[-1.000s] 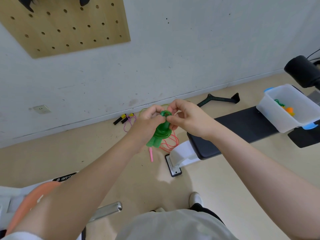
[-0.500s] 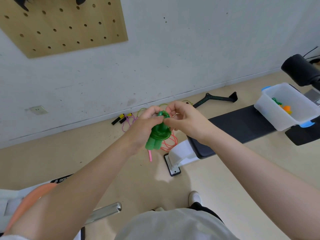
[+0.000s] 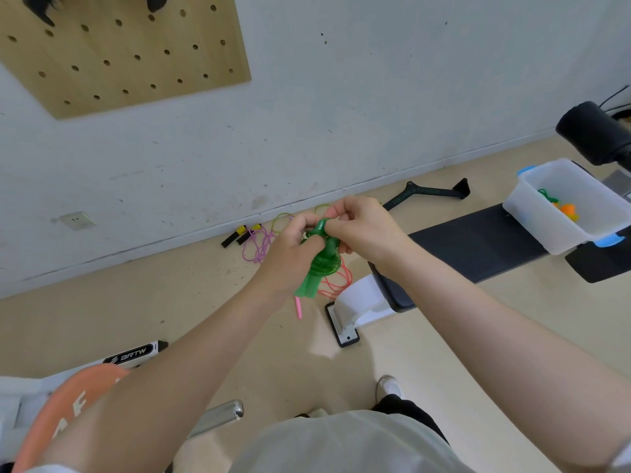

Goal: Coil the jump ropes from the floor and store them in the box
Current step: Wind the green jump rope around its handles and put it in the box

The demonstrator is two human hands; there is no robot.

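Note:
A green jump rope (image 3: 321,264), wound round its two green handles, is held at chest height. My left hand (image 3: 290,250) grips the bundle from the left. My right hand (image 3: 362,230) pinches the rope's top loop with its fingertips. On the floor by the wall lie a purple rope with black and yellow handles (image 3: 254,242), a thin yellow-green rope (image 3: 283,218) and a red rope with a pink handle (image 3: 336,283), partly hidden behind my hands. The white box (image 3: 546,227) stands on the bench at right and holds a coiled rope with orange handles (image 3: 568,211).
A black padded bench (image 3: 478,240) on a white foot (image 3: 358,305) runs to the right. A black bar attachment (image 3: 426,192) lies by the wall. A black roller pad (image 3: 594,131) is at far right. An orange weight plate (image 3: 71,401) and a chrome bar (image 3: 218,414) are at lower left.
My right hand's fingers have shifted on the green rope's top loop, and the bundle looks wound tighter. Both hands stay together in the same place.

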